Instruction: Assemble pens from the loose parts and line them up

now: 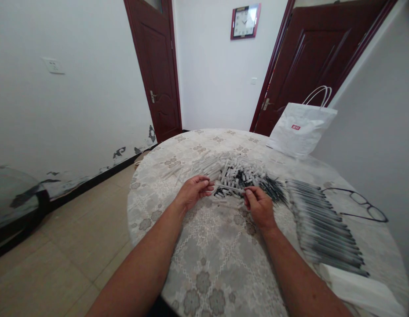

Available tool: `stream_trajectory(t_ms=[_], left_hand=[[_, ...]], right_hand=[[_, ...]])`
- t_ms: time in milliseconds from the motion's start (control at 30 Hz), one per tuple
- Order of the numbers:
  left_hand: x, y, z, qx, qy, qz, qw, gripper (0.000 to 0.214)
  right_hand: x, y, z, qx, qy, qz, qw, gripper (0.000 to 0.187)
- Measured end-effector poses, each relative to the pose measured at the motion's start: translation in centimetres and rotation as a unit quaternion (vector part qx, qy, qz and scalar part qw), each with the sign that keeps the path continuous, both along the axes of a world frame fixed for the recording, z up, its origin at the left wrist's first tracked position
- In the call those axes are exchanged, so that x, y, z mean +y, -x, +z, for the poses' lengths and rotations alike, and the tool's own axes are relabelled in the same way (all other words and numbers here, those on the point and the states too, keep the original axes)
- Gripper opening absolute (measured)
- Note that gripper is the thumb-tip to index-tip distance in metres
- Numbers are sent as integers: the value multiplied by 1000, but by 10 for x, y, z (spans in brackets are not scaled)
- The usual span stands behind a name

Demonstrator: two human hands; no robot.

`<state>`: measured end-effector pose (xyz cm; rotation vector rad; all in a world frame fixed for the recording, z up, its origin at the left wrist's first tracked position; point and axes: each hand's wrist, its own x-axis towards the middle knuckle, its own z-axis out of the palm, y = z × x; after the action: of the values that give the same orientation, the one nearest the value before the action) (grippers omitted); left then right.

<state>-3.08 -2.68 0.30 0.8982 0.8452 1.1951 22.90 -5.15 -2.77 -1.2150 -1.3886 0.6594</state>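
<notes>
A thin, pale pen barrel [230, 188] spans the gap between my two hands, above the near edge of a pile of pen parts. My left hand [195, 192] is closed, its fingertips pinching the barrel's left end. At the other end, the thumb and fingers of my right hand [259, 206] grip the barrel. Just beyond my hands lie loose clear barrels [206, 166], small whitish pieces [253, 167] and dark, thin pen parts [273, 188] in a heap. To the right, finished-looking pens [323, 224] with dark cores lie side by side in a long row.
A patterned cloth covers the round table [204, 246]. Eyeglasses [366, 204] rest right of the pen row, and a white paper-like packet [359, 288] lies at its near end. A white handled bag [301, 130] stands at the back right.
</notes>
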Motion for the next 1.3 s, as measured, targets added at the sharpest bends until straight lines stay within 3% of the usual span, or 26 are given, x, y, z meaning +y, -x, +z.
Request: stream_trajectory(t_ms=[300, 733, 1067, 1300], left_hand=[[0, 3, 0, -90, 42, -34, 994, 17], [-3, -3, 0, -72, 25, -35, 996, 24], [0, -5, -4, -64, 48, 13, 997, 19], [2, -6, -8, -77, 61, 34, 995, 16]], right_hand=[[1, 1, 1, -14, -6, 2, 1000, 35], [-4, 6, 3, -42, -5, 23, 999, 34], [-3, 7, 2, -36, -7, 18, 999, 34], [-6, 10, 8, -126, -110, 32, 985, 20]])
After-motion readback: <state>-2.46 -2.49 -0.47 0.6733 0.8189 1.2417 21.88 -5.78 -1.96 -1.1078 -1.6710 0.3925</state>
